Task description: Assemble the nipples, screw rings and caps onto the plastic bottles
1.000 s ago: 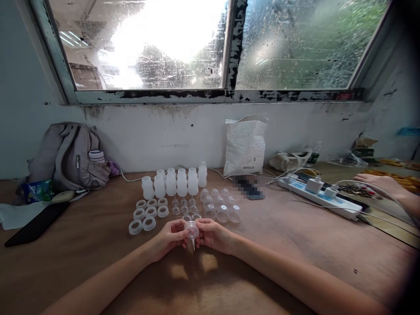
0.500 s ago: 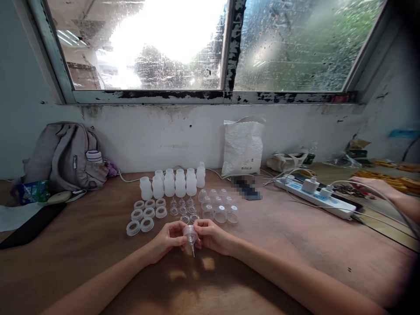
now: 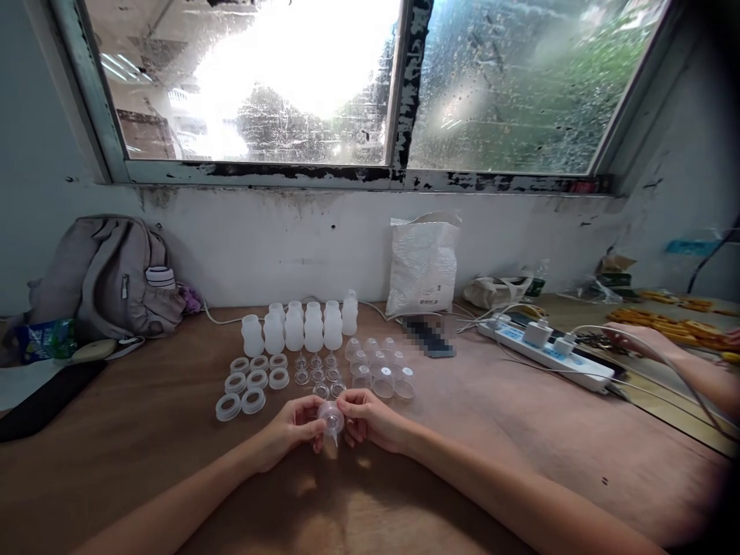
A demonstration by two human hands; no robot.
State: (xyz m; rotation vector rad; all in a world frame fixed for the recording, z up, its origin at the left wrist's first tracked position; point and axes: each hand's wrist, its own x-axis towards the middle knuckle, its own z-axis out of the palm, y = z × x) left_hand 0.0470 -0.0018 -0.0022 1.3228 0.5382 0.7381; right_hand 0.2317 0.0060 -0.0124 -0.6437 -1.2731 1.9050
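Observation:
Between my two hands is a baby bottle nipple (image 3: 334, 438) seated in a translucent screw ring (image 3: 327, 410), its thin tip pointing down toward me. My left hand (image 3: 294, 425) pinches the ring from the left with thumb and fingers. From the right, my right hand (image 3: 370, 418) grips the ring's rim, fingertips partly hidden behind it. Just beyond my fingers stand several clear nipples (image 3: 317, 375). Loose translucent rings (image 3: 253, 401) lie to their left, and clear domed caps (image 3: 384, 384) to their right. White bottles (image 3: 313, 327) are lined up behind them.
A white bag (image 3: 423, 266) leans on the wall beside a dark, blurred phone (image 3: 436, 343). At right lie a power strip (image 3: 555, 356) and cables, with another person's hand (image 3: 641, 339) near yellow items (image 3: 664, 324). A grey backpack (image 3: 107, 277) and a black mat (image 3: 52, 397) are at left.
The ring and nipple have tilted in my hands, so the ring's round face now shows more toward me. Both hands still hold it; the view has shifted slightly.

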